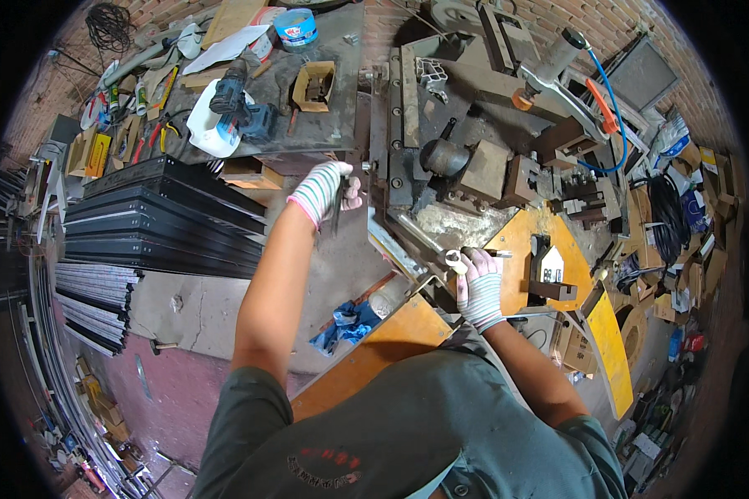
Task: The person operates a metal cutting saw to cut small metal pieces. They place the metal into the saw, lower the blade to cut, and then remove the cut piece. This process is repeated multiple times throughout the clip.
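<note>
My left hand (329, 190), in a striped knit glove, is closed around a thin dark metal rod or tool (336, 212) beside the edge of the machine bed. In a matching glove stained dark at the fingers, my right hand (479, 290) rests on a pale round knob (455, 259) near the end of a metal bar; whether it grips the knob cannot be told. To the right of that hand, a dark metal fixture with a pale house-shaped block (551, 264) stands on a yellow board (512, 234). Further back are steel blocks (484, 168) and a dark cylinder (447, 157).
A dark workbench (343, 112) holds a cordless drill (231, 93), a white plastic jug (209, 128) and a small box of metal parts (314, 86). Black metal profiles (162, 218) are stacked at left. An orange-handled lever (601, 106) and blue hose stand at upper right.
</note>
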A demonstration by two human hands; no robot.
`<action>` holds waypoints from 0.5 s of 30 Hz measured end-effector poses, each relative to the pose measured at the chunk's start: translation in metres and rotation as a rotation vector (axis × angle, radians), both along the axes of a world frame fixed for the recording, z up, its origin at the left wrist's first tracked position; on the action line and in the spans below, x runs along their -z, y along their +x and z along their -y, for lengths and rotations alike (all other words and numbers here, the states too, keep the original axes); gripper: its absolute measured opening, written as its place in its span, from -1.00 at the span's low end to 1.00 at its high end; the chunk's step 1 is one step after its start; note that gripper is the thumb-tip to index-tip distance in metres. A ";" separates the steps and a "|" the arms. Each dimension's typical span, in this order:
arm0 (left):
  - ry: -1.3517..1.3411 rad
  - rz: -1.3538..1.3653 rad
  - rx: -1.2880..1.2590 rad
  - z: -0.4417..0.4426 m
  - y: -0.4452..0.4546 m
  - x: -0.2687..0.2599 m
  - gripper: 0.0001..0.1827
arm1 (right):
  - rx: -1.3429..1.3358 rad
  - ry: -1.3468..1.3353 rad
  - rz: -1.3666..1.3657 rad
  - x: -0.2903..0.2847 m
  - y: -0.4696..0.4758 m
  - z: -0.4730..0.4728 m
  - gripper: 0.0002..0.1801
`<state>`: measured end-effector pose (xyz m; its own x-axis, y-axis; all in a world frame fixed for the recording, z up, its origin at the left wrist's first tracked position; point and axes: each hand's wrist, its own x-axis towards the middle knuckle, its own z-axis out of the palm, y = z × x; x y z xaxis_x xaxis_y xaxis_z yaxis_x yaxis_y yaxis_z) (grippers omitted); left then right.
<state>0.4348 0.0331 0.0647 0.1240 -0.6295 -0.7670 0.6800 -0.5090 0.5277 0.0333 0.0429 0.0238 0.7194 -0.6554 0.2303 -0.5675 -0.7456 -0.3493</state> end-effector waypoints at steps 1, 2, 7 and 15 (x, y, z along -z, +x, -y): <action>-0.055 -0.046 -0.019 -0.001 0.004 -0.003 -0.75 | -0.004 -0.002 -0.002 -0.001 0.000 0.000 -0.50; -0.129 -0.107 -0.042 0.002 0.006 -0.005 -0.74 | 0.001 0.011 -0.004 -0.001 0.001 -0.001 -0.51; -0.061 -0.055 -0.170 0.032 0.008 -0.001 -0.68 | 0.018 -0.014 -0.008 -0.003 0.003 -0.002 -0.51; -0.149 -0.188 -0.105 0.029 0.026 0.007 -0.68 | 0.026 -0.017 -0.014 -0.005 0.002 -0.002 -0.53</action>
